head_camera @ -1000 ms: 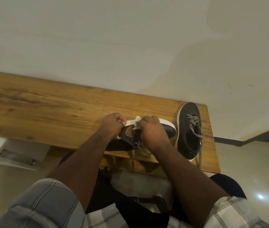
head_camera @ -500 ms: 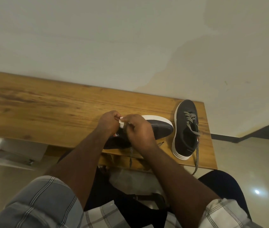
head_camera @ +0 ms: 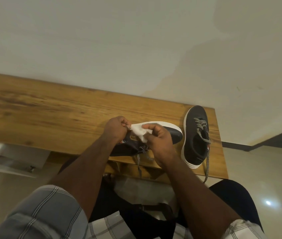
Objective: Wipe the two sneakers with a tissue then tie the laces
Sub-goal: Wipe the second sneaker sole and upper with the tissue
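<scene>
A long wooden desk runs against a pale wall. At its right end a dark sneaker with a white sole stands upright, toe to the far side, its checkered laces loose — one end hangs over the near edge. Just left of it the second dark sneaker lies on its side, toe pointing right, laces untied. Above it, both hands share a white tissue: the left grip pinches one corner, the right grip pinches the other side.
</scene>
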